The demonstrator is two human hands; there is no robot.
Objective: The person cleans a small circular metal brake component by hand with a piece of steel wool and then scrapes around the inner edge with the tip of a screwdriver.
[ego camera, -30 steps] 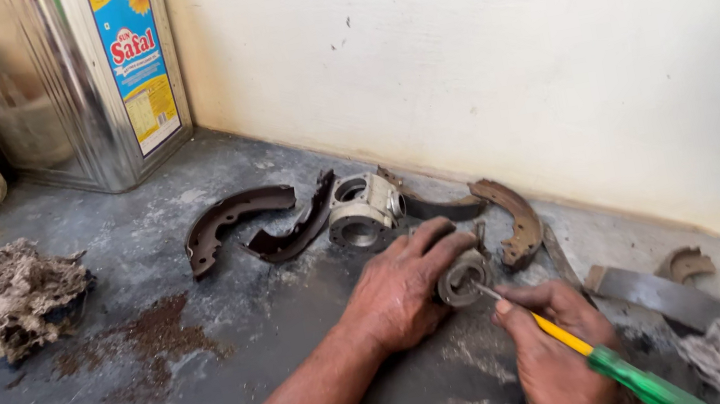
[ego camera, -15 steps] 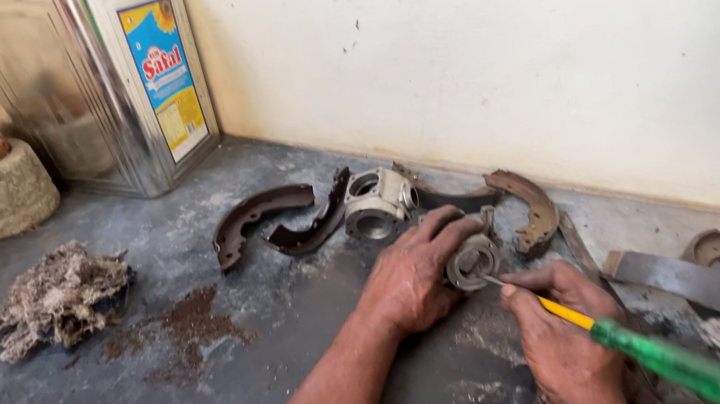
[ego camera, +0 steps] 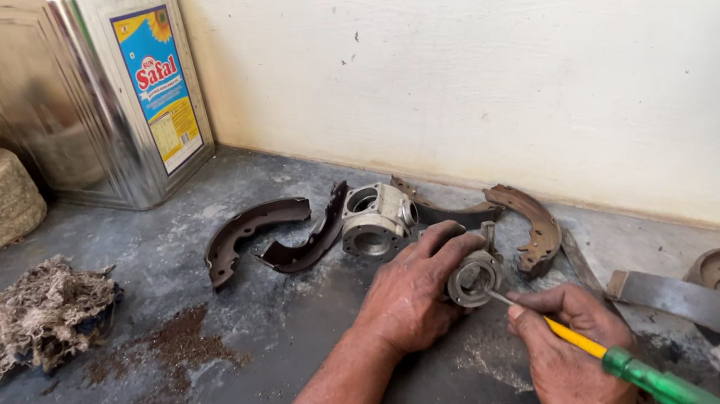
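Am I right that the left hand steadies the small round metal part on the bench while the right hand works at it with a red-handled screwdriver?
Not quite: the head view shows the screwdriver has a green and yellow handle, not red. The rest holds: the left hand steadies the small round metal part on the bench while the right hand works at it.

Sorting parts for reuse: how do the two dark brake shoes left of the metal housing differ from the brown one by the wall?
The dark brake shoes lie left of the metal housing; the brown brake shoe lies right of it, near the left hand. The dark pair looks blackish, the brown one rusty and worn. All are curved and lie on the bench.
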